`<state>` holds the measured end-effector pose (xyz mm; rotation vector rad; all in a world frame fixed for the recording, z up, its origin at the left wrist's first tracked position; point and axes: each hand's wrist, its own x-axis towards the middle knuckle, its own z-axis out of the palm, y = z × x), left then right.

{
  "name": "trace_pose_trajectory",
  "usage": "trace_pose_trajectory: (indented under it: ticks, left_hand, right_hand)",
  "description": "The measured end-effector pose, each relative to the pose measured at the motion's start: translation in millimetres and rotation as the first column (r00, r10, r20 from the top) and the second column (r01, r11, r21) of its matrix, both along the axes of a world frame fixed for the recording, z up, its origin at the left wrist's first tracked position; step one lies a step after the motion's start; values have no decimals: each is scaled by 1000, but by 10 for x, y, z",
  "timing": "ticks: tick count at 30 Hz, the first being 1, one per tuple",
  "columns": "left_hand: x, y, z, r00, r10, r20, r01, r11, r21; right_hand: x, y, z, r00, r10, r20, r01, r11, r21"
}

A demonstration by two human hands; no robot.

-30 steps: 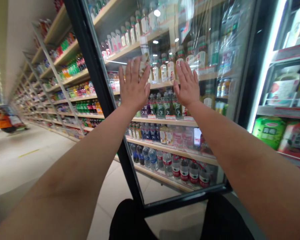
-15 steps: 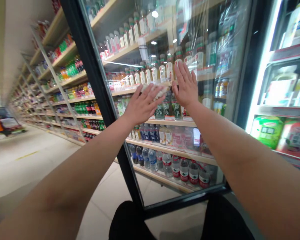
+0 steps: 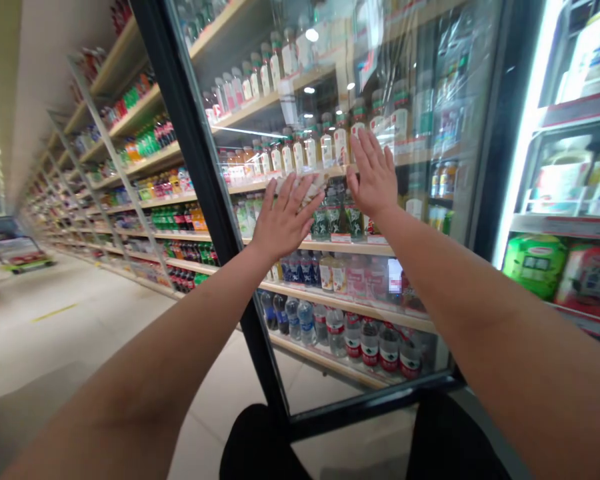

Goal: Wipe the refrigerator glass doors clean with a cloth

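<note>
A glass cooler door (image 3: 330,293) in a black frame stands open in front of me. My left hand (image 3: 286,223) lies with fingers spread over a crumpled whitish cloth (image 3: 316,185), pressing it to the pane; most of the cloth is hidden under the fingers. To the right and slightly higher, my right hand (image 3: 375,175) rests flat against the glass, fingers stretched out, with nothing in it. Streaks and reflections show on the upper pane. Rows of bottles (image 3: 300,150) are seen through the glass.
At the right is the lit cooler interior with green packs (image 3: 535,263) and bottles on shelves. Long drink shelves (image 3: 175,233) run back at the left beside a tiled aisle (image 3: 105,287). A low cart (image 3: 20,252) stands far left. My knees (image 3: 255,440) are near the door's bottom edge.
My left hand has moved slightly down and left over the glass with the cloth. My right hand stays in place. An orange shape at the far left has gone out of view.
</note>
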<state>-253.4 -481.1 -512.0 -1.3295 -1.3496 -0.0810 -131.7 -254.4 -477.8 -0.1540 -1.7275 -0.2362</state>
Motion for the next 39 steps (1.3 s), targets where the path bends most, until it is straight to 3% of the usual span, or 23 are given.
trace_pose_trajectory:
  ticks: [3, 5, 7, 12, 14, 16, 19, 20, 22, 24, 25, 27, 30, 33, 35, 37, 39]
  left_hand:
    - [-10, -15, -46, 999, 0, -46, -3, 997, -74]
    - [-36, -15, 54, 998, 7, -59, -13, 994, -109]
    - [-88, -3, 289, 1000, 15, -20, -16, 998, -68]
    - [-308, 58, 1148, 992, -63, 106, 35, 967, 251]
    - [-358, 107, 1311, 990, -89, 105, 50, 941, 335]
    - [-331, 179, 1245, 990, -79, 118, 27, 921, 388]
    - [-148, 282, 788, 989, -24, 147, -30, 934, 357]
    - [-69, 300, 595, 990, -9, 142, -31, 959, 281]
    - [63, 305, 257, 996, -18, 87, 17, 1000, 6]
    - [121, 276, 82, 999, -34, 27, 40, 974, -223]
    - [116, 252, 78, 999, -39, 7, 40, 960, -278]
    - [46, 192, 227, 999, -37, 4, 37, 969, -244]
    - [-153, 91, 672, 996, -30, 80, 28, 999, 30]
    - [-331, 40, 988, 987, -44, 153, 4, 967, 255]
    - [-351, 60, 980, 983, -69, 169, 13, 950, 313]
    - [-274, 110, 822, 982, -81, 169, 21, 944, 330]
    - [-153, 165, 628, 989, -58, 134, 28, 976, 216]
  right_hand:
    - [-9, 5, -7, 1000, 14, -13, -14, 1000, -2]
    - [-23, 12, -8, 1000, 19, -13, -19, 1000, 0]
    - [-35, 17, -6, 1000, 12, -9, -12, 1000, 2]
    - [-35, 11, 5, 1000, -17, -5, 17, 1000, -4]
    - [-20, 2, 9, 1000, -17, 10, 17, 1000, -15]
    - [-1, -7, 13, 1000, -16, 24, 17, 1000, -26]
    - [21, -18, 17, 999, -14, 30, 15, 999, -33]
    - [25, -20, 17, 1000, -11, 27, 12, 999, -31]
    - [24, -20, 15, 1000, 1, 20, 0, 1000, -23]
    - [13, -14, 11, 1000, 14, 6, -14, 1000, -19]
    - [5, -10, 8, 1000, 20, 2, -20, 1000, -17]
    - [-13, 0, 4, 1000, 28, -3, -28, 1000, -12]
    - [-22, 3, 1, 999, 31, -9, -31, 999, -6]
    - [-4, -8, 4, 1000, 21, 8, -20, 1000, -19]
    - [11, -13, 8, 1000, 8, 28, -7, 999, -35]
    - [17, -8, 10, 999, 1, 35, 0, 999, -40]
    - [13, 3, 9, 1000, 6, 22, -6, 1000, -27]
